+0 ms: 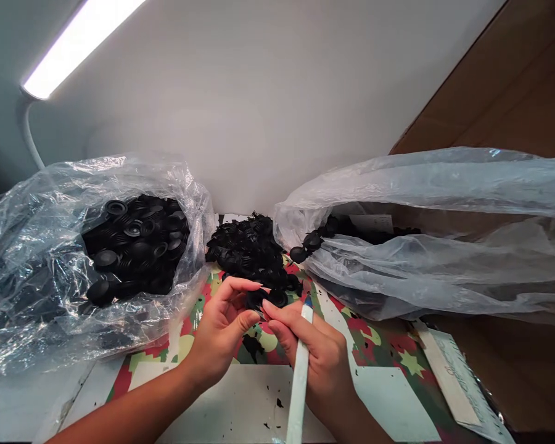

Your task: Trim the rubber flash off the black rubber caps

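Observation:
Near the middle of the table, my left hand (224, 327) has its thumb and fingers closed around a round black rubber part (256, 300). My right hand (312, 345) meets it from the right, thumb and forefinger pinched at the part's edge. A long white-handled tool (299, 376) lies across my right hand, its blue end pointing up. Another black ring-shaped piece (278, 299) shows just beyond the fingertips. Behind the hands sits a heap of black rubber scraps (247, 246).
At left, an open clear plastic bag (41, 259) holds many black round parts (143, 246). Another plastic bag (398, 185) lies open at right, black parts at its mouth. A cardboard box (504, 86), white sheets (393, 394) and a lit lamp (78, 46) surround the patterned surface.

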Motion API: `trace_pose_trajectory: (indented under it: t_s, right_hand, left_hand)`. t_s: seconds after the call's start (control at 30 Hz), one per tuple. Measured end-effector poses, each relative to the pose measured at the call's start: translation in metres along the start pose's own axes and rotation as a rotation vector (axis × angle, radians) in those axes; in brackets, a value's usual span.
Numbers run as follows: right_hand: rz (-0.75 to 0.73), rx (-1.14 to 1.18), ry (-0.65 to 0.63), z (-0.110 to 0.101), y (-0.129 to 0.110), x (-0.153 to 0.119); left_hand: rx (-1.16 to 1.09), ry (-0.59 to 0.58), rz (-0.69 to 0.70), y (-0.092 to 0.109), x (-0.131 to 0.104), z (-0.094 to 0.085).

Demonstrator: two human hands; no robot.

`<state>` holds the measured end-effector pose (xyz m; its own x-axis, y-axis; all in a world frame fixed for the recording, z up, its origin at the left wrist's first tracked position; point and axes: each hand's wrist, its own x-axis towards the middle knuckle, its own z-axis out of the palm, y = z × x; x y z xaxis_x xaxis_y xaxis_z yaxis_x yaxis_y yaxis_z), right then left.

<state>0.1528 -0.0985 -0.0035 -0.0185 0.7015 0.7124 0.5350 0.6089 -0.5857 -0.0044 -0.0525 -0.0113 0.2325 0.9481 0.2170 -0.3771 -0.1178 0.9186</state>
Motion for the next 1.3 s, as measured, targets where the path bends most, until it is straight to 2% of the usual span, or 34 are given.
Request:
trace_pose_trajectory:
  t_s: [0.53, 0.83, 0.97, 1.17, 1.3]
  right_hand:
    - [-0.016, -0.039, 0.025, 0.001, -0.005, 0.005]
    - [-0.016, -0.059, 0.054, 0.004, 0.001, -0.005]
    - [0.019, -0.050, 0.055, 0.001, 0.000, -0.001]
    - [0.187, 0.090, -0.034, -0.009, -0.002, 0.003]
    - [0.172, 0.079, -0.041, -0.011, -0.001, 0.002]
  left_hand:
    - [0.001, -0.034, 0.051, 0.004, 0.000, 0.001]
    - [0.024, -0.059, 0.031, 0.003, 0.001, 0.001]
    - [0.012, -0.079, 0.012, 0.001, 0.001, -0.001]
    - [0.039, -0.064, -0.047, 0.003, 0.001, -0.003]
    - [0.049, -0.081, -0.048, 0.004, 0.000, -0.003]
